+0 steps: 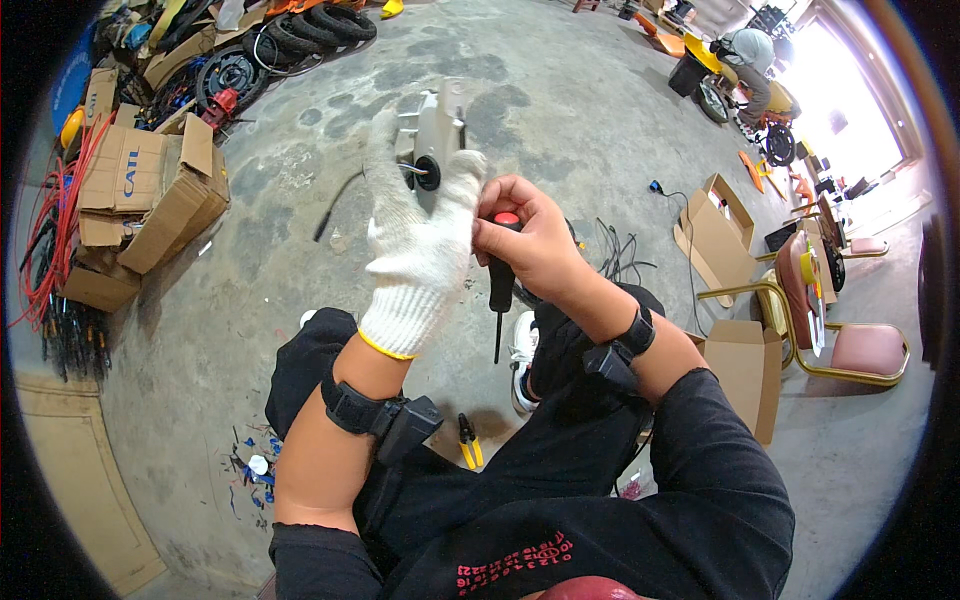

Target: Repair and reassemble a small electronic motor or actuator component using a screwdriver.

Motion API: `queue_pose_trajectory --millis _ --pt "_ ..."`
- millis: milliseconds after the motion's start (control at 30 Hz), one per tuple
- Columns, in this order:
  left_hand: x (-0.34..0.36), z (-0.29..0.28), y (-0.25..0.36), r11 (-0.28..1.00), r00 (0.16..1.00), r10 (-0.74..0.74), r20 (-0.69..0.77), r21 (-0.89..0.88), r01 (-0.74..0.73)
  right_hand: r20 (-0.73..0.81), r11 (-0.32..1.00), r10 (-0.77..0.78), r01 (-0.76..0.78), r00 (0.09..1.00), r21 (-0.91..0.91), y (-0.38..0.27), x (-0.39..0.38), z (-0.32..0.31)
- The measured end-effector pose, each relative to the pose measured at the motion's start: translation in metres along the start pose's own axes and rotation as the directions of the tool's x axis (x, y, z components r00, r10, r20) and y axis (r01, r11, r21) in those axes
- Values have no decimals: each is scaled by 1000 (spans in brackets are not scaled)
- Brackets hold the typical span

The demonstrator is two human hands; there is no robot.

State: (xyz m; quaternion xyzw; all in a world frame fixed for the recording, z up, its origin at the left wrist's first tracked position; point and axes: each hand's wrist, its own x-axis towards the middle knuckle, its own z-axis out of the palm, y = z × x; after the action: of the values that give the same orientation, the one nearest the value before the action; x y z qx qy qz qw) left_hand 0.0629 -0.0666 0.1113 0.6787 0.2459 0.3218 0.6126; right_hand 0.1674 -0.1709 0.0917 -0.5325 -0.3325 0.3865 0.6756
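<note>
We see a wide concrete floor filling most of the view, stained and bare in the middle; along its far-left edge we find a heap of cardboard boxes, with orange cables trailing beside them and a pile of tyres further back; to the right stands a pink-seated chair with a gold frame, and an open carton lies just beside our right elbow; far off at the upper right a person bends over a yellow scooter. Closer in, our left hand, in a white knitted glove, is raised in front of us and grasps a grey metal part with a dark round opening, so that the part sits above the gloved fingers at the centre of the view, well clear of the floor; our right hand, bare, is clenched round the handle of a screwdriver, black with a red cap, whose shaft points downward; the right hand is touching the gloved one; both wrists carry black straps; a black cable lies on the floor beyond the glove; between our knees, on the floor, lie small yellow-handled pliers; by the left knee, scraps of blue and white litter are scattered.
</note>
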Motion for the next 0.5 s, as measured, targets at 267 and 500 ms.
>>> queue_pose_trajectory --millis 267,500 --pt "14 -8 -3 903 914 -404 -39 -174 392 50 931 -234 239 971 -277 10 -1 1" --pt "16 -14 -14 770 844 -522 124 -356 529 124 795 -299 319 946 -516 5 -2 0"
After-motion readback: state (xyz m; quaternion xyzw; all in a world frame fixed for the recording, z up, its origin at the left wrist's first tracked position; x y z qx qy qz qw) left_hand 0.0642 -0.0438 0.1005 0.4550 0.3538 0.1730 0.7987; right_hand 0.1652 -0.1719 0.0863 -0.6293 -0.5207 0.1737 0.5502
